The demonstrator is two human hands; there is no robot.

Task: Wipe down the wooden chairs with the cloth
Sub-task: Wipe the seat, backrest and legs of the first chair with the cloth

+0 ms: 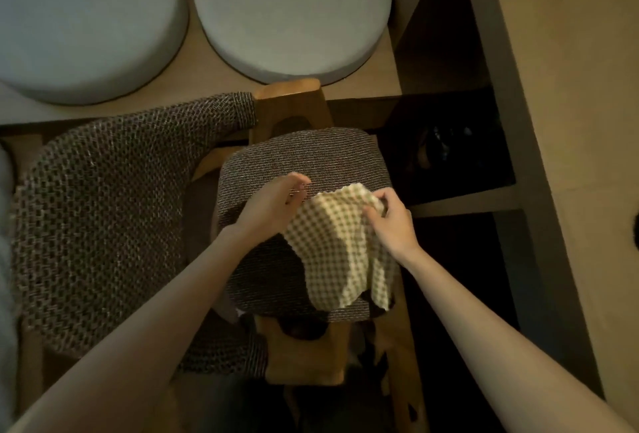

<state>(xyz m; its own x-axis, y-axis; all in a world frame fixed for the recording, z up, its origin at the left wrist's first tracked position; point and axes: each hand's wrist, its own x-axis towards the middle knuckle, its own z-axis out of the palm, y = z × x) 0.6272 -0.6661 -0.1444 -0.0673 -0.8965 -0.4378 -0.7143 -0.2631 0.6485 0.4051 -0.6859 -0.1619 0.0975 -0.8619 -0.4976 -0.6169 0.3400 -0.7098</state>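
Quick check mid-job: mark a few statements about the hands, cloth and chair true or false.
1. The right hand pinches the cloth. True.
2. The cloth is plain white. False: it is checked.
3. The cloth hangs over the woven pad of the chair. True.
4. The cloth lies on a round cushion. False: the cushions are bare, beyond the chair.
5. The left hand rests on a cushion. False: it is at the cloth's left edge, above the chair.
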